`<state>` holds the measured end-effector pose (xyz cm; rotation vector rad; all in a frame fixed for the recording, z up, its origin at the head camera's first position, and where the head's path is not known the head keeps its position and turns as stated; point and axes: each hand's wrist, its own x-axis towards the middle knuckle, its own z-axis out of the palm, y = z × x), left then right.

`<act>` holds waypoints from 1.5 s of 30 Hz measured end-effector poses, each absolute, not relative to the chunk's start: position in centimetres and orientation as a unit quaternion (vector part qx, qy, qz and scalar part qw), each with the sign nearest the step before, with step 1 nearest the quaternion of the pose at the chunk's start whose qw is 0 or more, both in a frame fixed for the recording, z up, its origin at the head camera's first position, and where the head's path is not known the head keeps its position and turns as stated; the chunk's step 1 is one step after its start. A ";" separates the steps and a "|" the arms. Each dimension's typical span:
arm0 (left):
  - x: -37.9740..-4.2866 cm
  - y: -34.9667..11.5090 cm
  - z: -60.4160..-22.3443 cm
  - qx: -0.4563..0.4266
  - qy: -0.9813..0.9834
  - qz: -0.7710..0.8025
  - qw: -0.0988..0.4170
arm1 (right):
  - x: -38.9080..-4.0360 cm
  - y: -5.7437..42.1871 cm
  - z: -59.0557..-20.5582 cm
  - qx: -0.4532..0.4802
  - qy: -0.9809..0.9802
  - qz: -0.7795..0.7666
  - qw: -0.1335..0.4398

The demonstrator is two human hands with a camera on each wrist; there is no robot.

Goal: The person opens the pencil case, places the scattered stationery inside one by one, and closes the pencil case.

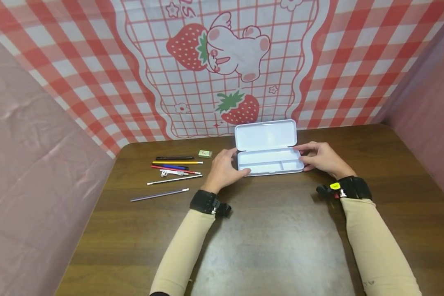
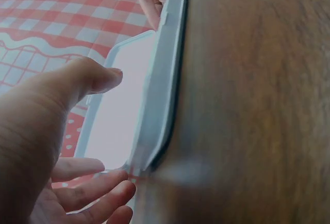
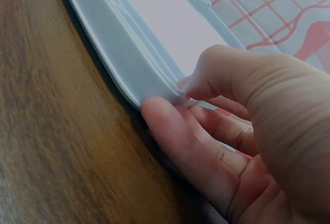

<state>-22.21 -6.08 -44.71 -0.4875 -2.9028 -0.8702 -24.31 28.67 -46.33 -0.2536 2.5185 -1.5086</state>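
Note:
A white pencil case (image 1: 270,162) lies on the table with its lid (image 1: 266,135) raised at the back; dividers split its inside into compartments, which look bare. My left hand (image 1: 223,169) is at its left end. The thumb reaches over the front left corner, apart from the other fingers, which touch or nearly touch the end wall. At the opposite end, my right hand (image 1: 320,158) pinches the case's rim. In the right wrist view, the bent thumb (image 3: 211,74) lies over the rim and a finger (image 3: 175,134) presses the outer wall.
Left of the case lie a black pen (image 1: 174,158), yellow pencil (image 1: 181,163), blue pen (image 1: 183,167), red pencil (image 1: 163,167), small white looped item (image 1: 169,173), silver pencil (image 1: 174,179), purple pencil (image 1: 160,195) and green-white eraser (image 1: 205,154). A checked cloth (image 1: 355,61) hangs behind.

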 end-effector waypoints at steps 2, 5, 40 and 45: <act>-22.2 -6.3 -44.5 -0.162 -0.945 -0.282 0.047 | -24.3 28.7 -46.3 -0.084 0.851 -0.511 0.094; -22.1 -6.8 -44.2 -0.166 -0.946 -0.271 0.063 | -24.2 28.6 -46.4 -0.083 0.849 -0.514 0.095; -24.2 -17.3 -42.9 -0.187 -0.930 -0.288 0.133 | -24.3 28.5 -45.9 -0.083 0.847 -0.515 0.104; -24.5 -19.7 -43.3 -0.148 -0.943 -0.267 0.134 | -24.3 28.6 -46.0 -0.085 0.849 -0.512 0.101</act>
